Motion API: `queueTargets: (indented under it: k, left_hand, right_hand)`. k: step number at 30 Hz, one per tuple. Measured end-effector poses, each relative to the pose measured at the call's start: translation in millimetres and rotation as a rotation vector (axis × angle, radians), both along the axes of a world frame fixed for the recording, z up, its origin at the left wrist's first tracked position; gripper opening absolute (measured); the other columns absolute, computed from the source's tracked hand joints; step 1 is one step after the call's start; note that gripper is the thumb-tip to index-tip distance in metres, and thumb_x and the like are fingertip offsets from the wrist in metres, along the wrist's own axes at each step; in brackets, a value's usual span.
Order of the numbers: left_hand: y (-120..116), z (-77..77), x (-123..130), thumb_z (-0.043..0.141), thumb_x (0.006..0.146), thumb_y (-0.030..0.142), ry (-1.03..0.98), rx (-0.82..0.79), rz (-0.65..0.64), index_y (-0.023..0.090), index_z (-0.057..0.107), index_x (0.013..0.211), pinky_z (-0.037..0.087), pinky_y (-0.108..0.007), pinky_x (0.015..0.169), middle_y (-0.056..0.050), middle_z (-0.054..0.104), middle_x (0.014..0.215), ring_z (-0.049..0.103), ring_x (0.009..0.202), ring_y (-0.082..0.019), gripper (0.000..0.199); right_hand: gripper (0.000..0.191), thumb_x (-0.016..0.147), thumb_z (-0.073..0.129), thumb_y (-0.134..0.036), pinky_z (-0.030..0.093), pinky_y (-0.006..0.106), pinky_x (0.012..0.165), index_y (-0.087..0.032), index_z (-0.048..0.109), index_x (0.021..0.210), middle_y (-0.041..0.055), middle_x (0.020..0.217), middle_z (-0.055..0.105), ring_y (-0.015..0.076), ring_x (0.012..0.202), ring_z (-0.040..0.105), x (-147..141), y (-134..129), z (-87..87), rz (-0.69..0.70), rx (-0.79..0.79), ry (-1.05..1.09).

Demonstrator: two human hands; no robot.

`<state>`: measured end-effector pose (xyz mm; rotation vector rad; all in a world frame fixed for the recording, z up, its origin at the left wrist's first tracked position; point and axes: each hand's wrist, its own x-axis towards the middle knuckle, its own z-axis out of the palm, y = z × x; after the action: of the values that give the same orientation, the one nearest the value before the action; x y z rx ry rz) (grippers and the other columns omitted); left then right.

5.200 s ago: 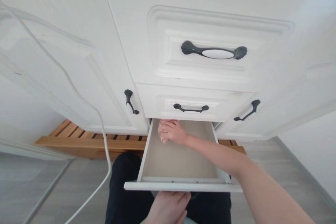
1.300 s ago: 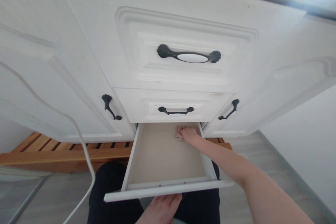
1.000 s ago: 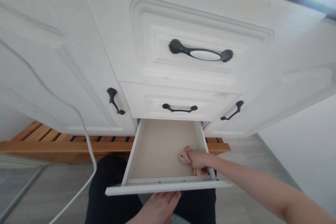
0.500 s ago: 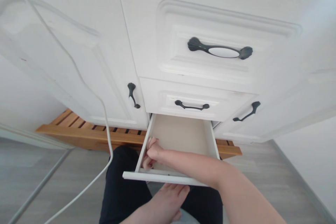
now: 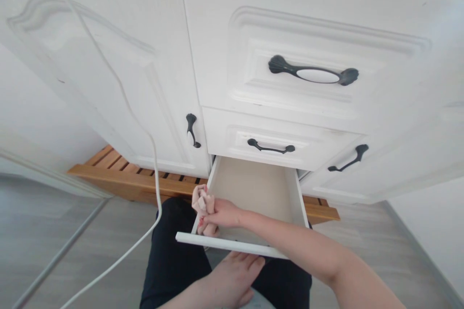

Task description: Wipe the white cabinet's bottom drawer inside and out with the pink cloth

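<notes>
1. Your right hand (image 5: 222, 213) is clenched around a crumpled pale pink cloth (image 5: 201, 203), fingers curled tight over it, at the front left corner of the open white bottom drawer (image 5: 253, 188).
2. The cloth bunches up over the drawer's left side wall, part of it poking above the rim, part hanging down inside by the front panel.
3. Your right forearm crosses the drawer's front edge from the right, lying over the front panel.
4. Your left hand (image 5: 235, 277) sits low under the drawer's front edge, fingers loose and slightly spread, holding nothing; it rests against your dark trousers (image 5: 170, 260).
5. The drawer's beige floor shows bare from the middle to the back edge.
6. Right above it, a shut white drawer with a slim black handle (image 5: 271, 147); above that, a bigger drawer front with a black handle with a white oval inset (image 5: 313, 72).
7. Cupboard doors flank the stack, each with a black curved handle (image 5: 192, 130).
8. A white cable (image 5: 154, 174) hangs down across the left door.
9. A slatted wooden platform (image 5: 126, 178) runs along the base of the cabinet on the grey floor.
</notes>
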<state>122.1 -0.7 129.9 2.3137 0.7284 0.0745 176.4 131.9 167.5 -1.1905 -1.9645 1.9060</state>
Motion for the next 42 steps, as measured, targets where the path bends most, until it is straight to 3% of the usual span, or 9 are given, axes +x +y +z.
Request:
queueTargets:
  k: [4, 6, 9, 13, 20, 24, 30, 35, 42]
  left_hand:
    - [-0.7, 1.2, 2.0, 0.056, 0.09, 0.04, 0.032, -0.033, 0.005, 0.019, 0.032, 0.152, 0.033, -0.048, 0.122, -0.016, 0.049, 0.154, 0.046, 0.142, -0.034, 0.07]
    - [0.3, 7.2, 4.1, 0.059, 0.088, 0.037, 0.057, -0.057, 0.012, 0.018, 0.034, 0.152, 0.032, -0.049, 0.123, -0.017, 0.049, 0.153, 0.045, 0.143, -0.034, 0.071]
    - [3.6, 21.4, 7.4, 0.062, 0.083, 0.027, 0.13, -0.087, 0.008, 0.016, 0.036, 0.151, 0.03, -0.05, 0.124, -0.017, 0.047, 0.155, 0.041, 0.145, -0.034, 0.073]
    - [7.8, 30.8, 6.9, 0.058, 0.08, 0.02, 0.192, -0.116, -0.043, 0.017, 0.032, 0.153, 0.029, -0.052, 0.124, -0.016, 0.041, 0.16, 0.036, 0.149, -0.032, 0.077]
    - [8.5, 15.5, -3.9, 0.056, 0.083, 0.016, 0.131, -0.086, -0.059, 0.031, 0.022, 0.157, 0.028, -0.055, 0.125, -0.006, 0.035, 0.165, 0.033, 0.151, -0.029, 0.083]
    - [7.9, 12.0, -4.4, 0.054, 0.085, 0.013, 0.144, -0.067, -0.073, 0.031, 0.019, 0.158, 0.031, -0.054, 0.123, -0.007, 0.035, 0.165, 0.034, 0.151, -0.028, 0.084]
    - [7.3, 0.1, -7.6, 0.049, 0.091, 0.012, 0.132, -0.014, -0.07, 0.034, 0.015, 0.16, 0.037, -0.048, 0.122, -0.005, 0.041, 0.162, 0.04, 0.148, -0.026, 0.079]
    - [5.9, -9.4, -9.8, 0.05, 0.091, 0.012, 0.089, 0.103, -0.076, 0.036, 0.005, 0.161, 0.041, -0.044, 0.119, -0.005, 0.044, 0.16, 0.048, 0.142, -0.026, 0.086]
    - [26.4, -7.9, -0.6, 0.048, 0.089, 0.009, 0.073, 0.361, -0.039, 0.022, 0.027, 0.157, 0.043, -0.041, 0.117, -0.009, 0.056, 0.15, 0.056, 0.134, -0.024, 0.073]
  right_hand:
    - [0.042, 0.081, 0.069, -0.04, 0.041, 0.027, 0.074, -0.031, 0.062, 0.122, -0.0026, 0.107, 0.072, 0.0217, 0.095, 0.064, 1.2, 1.0, 21.6, 0.348, 0.412, -0.049]
    - [0.04, 0.085, 0.065, -0.041, 0.041, 0.026, 0.074, -0.031, 0.061, 0.124, -0.0014, 0.117, 0.07, 0.0224, 0.1, 0.063, -1.2, 1.8, 30.2, 0.472, 0.505, -0.058]
    - [0.027, 0.086, 0.066, -0.033, 0.041, 0.023, 0.071, -0.024, 0.066, 0.112, -0.0019, 0.109, 0.07, 0.0188, 0.095, 0.063, -4.8, 5.4, 39.9, 0.549, 0.42, -0.034]
    - [0.03, 0.077, 0.068, -0.015, 0.042, 0.017, 0.07, -0.018, 0.068, 0.107, -0.0068, 0.092, 0.068, 0.0117, 0.084, 0.061, 5.6, 13.5, 51.4, 0.506, 0.107, -0.005]
    - [0.015, 0.061, 0.069, -0.016, 0.039, 0.02, 0.056, -0.019, 0.07, 0.076, -0.0091, 0.064, 0.062, 0.011, 0.06, 0.055, 103.0, 11.7, 63.4, 0.42, -0.006, -0.188]
    - [0.01, 0.06, 0.066, -0.016, 0.034, 0.023, 0.055, -0.022, 0.069, 0.066, -0.0071, 0.064, 0.058, 0.0117, 0.058, 0.049, 185.3, -20.3, 88.1, 0.213, 0.101, -0.285]
    - [0.018, 0.082, 0.062, -0.033, 0.046, 0.033, 0.083, -0.028, 0.078, 0.073, 0.0056, 0.093, 0.061, 0.0192, 0.087, 0.059, 283.5, -103.7, 121.5, -0.252, 0.237, -0.311]
    - [0.017, 0.084, 0.065, -0.035, 0.048, 0.037, 0.082, -0.028, 0.073, 0.071, 0.0062, 0.092, 0.058, 0.0206, 0.086, 0.061, 303.8, -154.5, 99.9, -0.558, 0.308, -0.336]
    - [0.012, 0.076, 0.067, -0.031, 0.05, 0.043, 0.086, -0.028, 0.078, 0.081, 0.0086, 0.097, 0.058, 0.0265, 0.094, 0.06, 268.8, -164.6, 45.3, -0.999, 0.778, -0.409]
